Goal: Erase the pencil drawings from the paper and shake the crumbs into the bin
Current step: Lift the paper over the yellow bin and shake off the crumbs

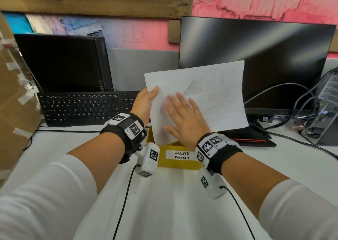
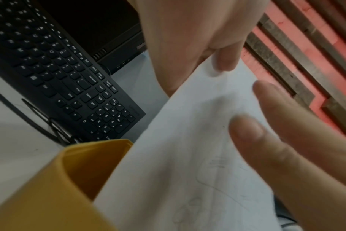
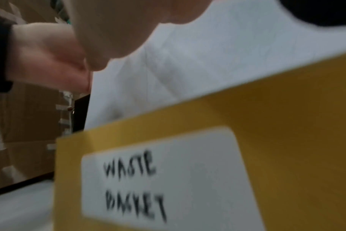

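Observation:
A white sheet of paper (image 1: 215,100) with faint pencil drawings stands tilted, its lower corner dipping into a yellow bin (image 1: 180,164) labelled "WASTE BASKET". My left hand (image 1: 146,102) pinches the sheet's left edge, thumb on the front. My right hand (image 1: 184,117) lies flat on the sheet's face with straight, spread fingers, blurred by motion. In the left wrist view the paper (image 2: 180,156) slopes over the bin (image 2: 49,187), with the left thumb (image 2: 225,62) on its top edge. The right wrist view shows the bin's label (image 3: 158,179) and paper (image 3: 207,62) above it.
A black keyboard (image 1: 87,108) and a small black computer (image 1: 60,64) stand at the back left. A dark monitor (image 1: 256,62) is behind the paper. Cables and an open computer case (image 1: 323,111) sit far right; a cardboard box (image 1: 12,93) far left. White table (image 1: 164,203) lies in front.

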`<action>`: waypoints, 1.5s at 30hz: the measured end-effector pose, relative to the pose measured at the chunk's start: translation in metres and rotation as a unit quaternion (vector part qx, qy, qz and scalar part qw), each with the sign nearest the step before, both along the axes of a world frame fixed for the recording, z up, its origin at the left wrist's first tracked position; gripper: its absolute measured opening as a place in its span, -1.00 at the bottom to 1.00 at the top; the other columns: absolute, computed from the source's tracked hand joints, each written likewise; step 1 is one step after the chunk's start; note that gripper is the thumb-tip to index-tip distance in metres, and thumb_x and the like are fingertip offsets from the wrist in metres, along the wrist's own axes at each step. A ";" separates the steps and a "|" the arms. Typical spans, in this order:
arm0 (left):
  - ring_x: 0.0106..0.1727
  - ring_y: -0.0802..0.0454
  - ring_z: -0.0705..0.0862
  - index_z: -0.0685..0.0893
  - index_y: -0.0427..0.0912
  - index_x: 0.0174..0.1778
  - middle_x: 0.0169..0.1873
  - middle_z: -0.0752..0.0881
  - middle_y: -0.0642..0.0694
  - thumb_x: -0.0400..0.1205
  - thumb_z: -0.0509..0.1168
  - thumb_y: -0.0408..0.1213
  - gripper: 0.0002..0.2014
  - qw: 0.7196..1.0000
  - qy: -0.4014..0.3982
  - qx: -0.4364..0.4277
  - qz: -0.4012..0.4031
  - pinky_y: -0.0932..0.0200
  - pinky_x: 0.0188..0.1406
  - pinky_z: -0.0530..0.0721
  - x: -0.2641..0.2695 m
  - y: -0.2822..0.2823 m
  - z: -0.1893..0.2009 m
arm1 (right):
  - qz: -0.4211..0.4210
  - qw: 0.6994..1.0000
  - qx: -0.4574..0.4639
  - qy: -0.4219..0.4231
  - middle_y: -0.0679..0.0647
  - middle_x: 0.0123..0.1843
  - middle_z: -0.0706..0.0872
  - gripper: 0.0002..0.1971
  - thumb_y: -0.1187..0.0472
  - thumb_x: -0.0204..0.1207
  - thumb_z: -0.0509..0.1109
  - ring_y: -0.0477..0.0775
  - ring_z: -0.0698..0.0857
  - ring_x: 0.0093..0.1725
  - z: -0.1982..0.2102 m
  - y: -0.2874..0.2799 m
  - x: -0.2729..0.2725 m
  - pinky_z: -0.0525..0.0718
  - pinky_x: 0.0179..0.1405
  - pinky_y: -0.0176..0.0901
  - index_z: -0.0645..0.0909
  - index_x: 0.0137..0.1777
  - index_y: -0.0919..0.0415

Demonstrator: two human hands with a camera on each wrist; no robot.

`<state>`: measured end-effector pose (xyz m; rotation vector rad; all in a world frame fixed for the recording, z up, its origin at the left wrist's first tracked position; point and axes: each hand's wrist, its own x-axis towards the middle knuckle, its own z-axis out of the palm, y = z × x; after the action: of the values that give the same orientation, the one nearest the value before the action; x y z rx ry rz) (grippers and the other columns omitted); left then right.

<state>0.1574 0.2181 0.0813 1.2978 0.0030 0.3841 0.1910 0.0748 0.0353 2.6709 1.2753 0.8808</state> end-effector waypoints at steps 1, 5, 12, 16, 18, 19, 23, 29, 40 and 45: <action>0.09 -0.03 0.69 0.53 -0.18 0.27 0.15 0.69 -0.14 0.75 0.05 -0.30 -0.76 1.000 -0.001 0.004 -0.010 0.04 0.14 0.63 -0.001 -0.001 0.000 | -0.027 1.000 0.008 -0.006 0.15 0.69 0.05 -0.23 -0.25 0.55 -0.19 0.13 -0.05 0.66 0.004 0.000 0.002 -0.09 0.58 0.15 0.01 0.65 0.22; 0.05 0.01 0.70 0.52 -0.22 0.30 0.10 0.70 -0.12 0.75 0.06 -0.30 -0.74 1.000 0.003 0.009 -0.011 0.11 0.09 0.65 -0.002 -0.005 0.005 | -0.017 0.992 -0.047 0.112 0.05 0.62 -0.46 -0.06 -0.41 0.39 -0.33 0.06 -0.34 0.65 0.007 -0.004 0.004 -0.35 0.57 0.00 -0.35 0.63 0.20; 0.00 0.05 0.70 0.53 -0.17 0.24 0.02 0.71 -0.04 0.75 0.06 -0.28 -0.78 1.000 0.005 0.021 0.002 0.14 0.00 0.66 -0.005 -0.002 0.009 | 0.076 0.987 -0.052 0.132 0.12 -0.06 0.75 -0.38 -0.21 0.64 -0.09 0.13 0.71 -0.07 -0.011 -0.013 -0.013 0.66 -0.08 -0.07 0.71 0.03 0.19; -0.05 0.06 0.72 0.56 -0.15 0.22 -0.04 0.73 -0.03 0.74 0.06 -0.30 -0.78 1.000 0.002 0.012 -0.010 0.12 -0.08 0.67 -0.007 -0.003 0.005 | 0.023 0.996 0.084 0.036 0.17 0.65 0.20 -0.36 -0.16 0.65 -0.05 0.16 0.16 0.65 0.012 -0.001 -0.004 0.03 0.59 0.04 0.14 0.63 0.21; -0.11 0.12 0.74 0.59 -0.11 0.13 -0.07 0.74 -0.01 0.74 0.07 -0.31 -0.80 1.000 -0.005 0.005 -0.015 0.17 -0.13 0.68 -0.008 -0.004 0.006 | -0.024 0.994 0.049 0.094 0.11 0.69 -0.28 -0.22 -0.22 0.63 -0.07 0.09 -0.27 0.67 0.020 0.004 -0.003 -0.32 0.57 -0.05 -0.28 0.65 0.21; -0.14 0.14 0.75 0.60 -0.10 0.09 -0.08 0.74 0.00 0.74 0.07 -0.32 -0.80 1.000 -0.008 0.003 -0.015 0.19 -0.14 0.69 -0.008 -0.004 0.007 | -0.032 0.993 0.031 0.110 0.11 0.67 -0.37 -0.19 -0.24 0.62 -0.07 0.07 -0.33 0.66 0.016 0.005 -0.002 -0.35 0.58 -0.06 -0.35 0.63 0.22; -0.08 0.07 0.72 0.56 -0.18 0.18 -0.04 0.72 -0.05 0.74 0.07 -0.33 -0.80 1.000 -0.004 0.003 0.002 0.15 -0.03 0.67 -0.007 -0.002 0.010 | -0.030 0.975 -0.064 0.209 0.19 0.69 -0.05 -0.26 -0.27 0.62 -0.12 0.03 -0.03 0.68 -0.011 0.001 -0.010 -0.18 0.65 0.00 -0.05 0.66 0.19; 0.03 -0.03 0.69 0.56 -0.17 0.20 0.06 0.70 -0.11 0.74 0.08 -0.28 -0.79 1.000 0.010 0.007 0.007 0.03 0.09 0.64 -0.008 0.003 0.006 | -0.007 0.993 0.079 0.089 0.12 0.35 0.63 -0.43 -0.18 0.63 -0.08 0.16 0.55 0.41 -0.020 -0.001 -0.013 0.28 0.52 0.12 0.53 0.39 0.14; 0.02 0.02 0.71 0.51 -0.26 0.34 0.07 0.70 -0.10 0.75 0.07 -0.32 -0.72 1.000 -0.020 -0.005 0.003 0.15 0.05 0.68 -0.018 -0.004 0.024 | -0.013 0.962 -0.161 0.219 0.13 0.57 0.38 -0.45 -0.16 0.65 0.00 0.09 0.28 0.59 -0.031 0.004 -0.031 -0.03 0.60 0.16 0.27 0.56 0.10; 0.04 0.02 0.71 0.48 -0.30 0.38 0.13 0.69 -0.11 0.74 0.09 -0.29 -0.69 0.999 -0.031 0.009 0.014 0.13 0.03 0.69 -0.041 -0.008 0.045 | -0.058 0.968 -0.081 0.229 0.08 0.20 0.70 -0.51 -0.16 0.66 -0.02 0.12 0.60 0.27 -0.023 -0.018 -0.048 0.29 0.44 0.07 0.53 0.31 0.13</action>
<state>0.1169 0.2102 0.1264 1.3042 -0.0351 0.4494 0.1432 0.0572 0.0126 2.8719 1.1758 0.1333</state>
